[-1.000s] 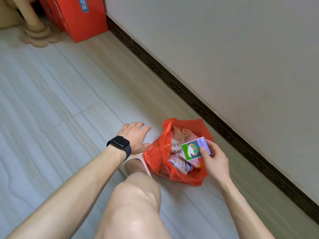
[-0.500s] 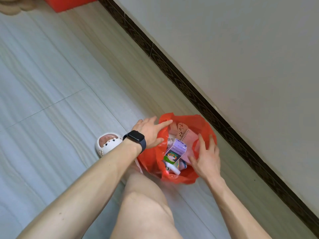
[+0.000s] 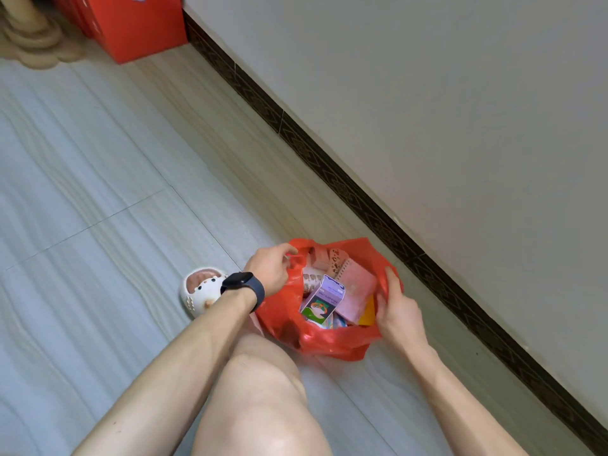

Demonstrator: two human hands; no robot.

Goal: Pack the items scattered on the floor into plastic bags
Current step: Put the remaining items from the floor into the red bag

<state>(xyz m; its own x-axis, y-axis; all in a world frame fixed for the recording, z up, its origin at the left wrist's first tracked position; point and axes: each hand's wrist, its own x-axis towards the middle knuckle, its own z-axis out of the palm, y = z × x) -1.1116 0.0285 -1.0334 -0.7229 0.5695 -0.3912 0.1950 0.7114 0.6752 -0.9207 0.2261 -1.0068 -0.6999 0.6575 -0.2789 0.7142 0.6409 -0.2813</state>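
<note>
A red plastic bag (image 3: 329,340) sits open on the floor by the wall. Inside stand a purple and green carton (image 3: 324,297), a pink spiral notebook (image 3: 357,289) and several small packets. My left hand (image 3: 271,268), with a black watch on the wrist, pinches the bag's left rim. My right hand (image 3: 396,311) holds the bag's right rim, fingers along the plastic and partly hidden behind it.
My bare knee (image 3: 260,390) is just below the bag, and my foot in a white clog (image 3: 200,291) is left of it. A dark skirting board (image 3: 362,205) and wall run diagonally to the right. A red box (image 3: 138,24) and a wooden furniture base (image 3: 29,41) stand far off.
A second ago my right hand held the carton over the bag; the carton now lies inside. Both hands have moved to the bag's rim and taken hold of it.
</note>
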